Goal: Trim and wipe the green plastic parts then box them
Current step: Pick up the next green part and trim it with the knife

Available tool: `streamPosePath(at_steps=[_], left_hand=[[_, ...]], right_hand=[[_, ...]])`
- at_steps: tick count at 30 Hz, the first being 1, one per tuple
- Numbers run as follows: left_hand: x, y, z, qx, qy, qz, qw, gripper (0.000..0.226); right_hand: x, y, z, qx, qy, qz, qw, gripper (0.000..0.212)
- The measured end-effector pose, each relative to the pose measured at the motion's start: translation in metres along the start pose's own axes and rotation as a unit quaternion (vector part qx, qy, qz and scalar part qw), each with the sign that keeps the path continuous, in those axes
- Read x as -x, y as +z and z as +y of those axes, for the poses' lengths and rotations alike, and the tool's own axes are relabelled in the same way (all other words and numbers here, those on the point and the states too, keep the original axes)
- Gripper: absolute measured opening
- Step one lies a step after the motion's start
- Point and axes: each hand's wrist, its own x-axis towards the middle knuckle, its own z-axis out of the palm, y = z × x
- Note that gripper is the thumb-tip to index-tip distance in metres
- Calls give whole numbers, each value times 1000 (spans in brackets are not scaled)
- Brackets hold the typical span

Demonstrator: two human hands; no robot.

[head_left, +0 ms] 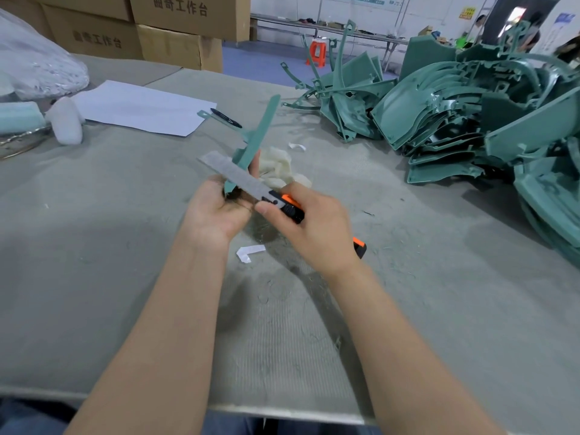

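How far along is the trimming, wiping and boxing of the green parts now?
Done: thin shavings on the table suggest some trimming. In hand: the left hand holds a narrow green part while the right hand sets the blade of the utility knife against it. Left: wiping with the white cloth, boxing, and the large pile of green parts.

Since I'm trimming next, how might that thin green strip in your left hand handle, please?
Long and thin, the green strip is probably light. Held at its lower end by the left hand, it stands straight, so likely stiff.
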Motion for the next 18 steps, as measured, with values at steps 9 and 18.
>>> streamPosePath(at_steps=[9,18], left_hand=[[-3,3,-5,-67,29,35,997,21],[1,4,-21,-129,-40,16,991,19]], right_hand=[[-2,-7,6,-42,59,65,995,34],[-8,-20,25,-35,169,172,970,41]])
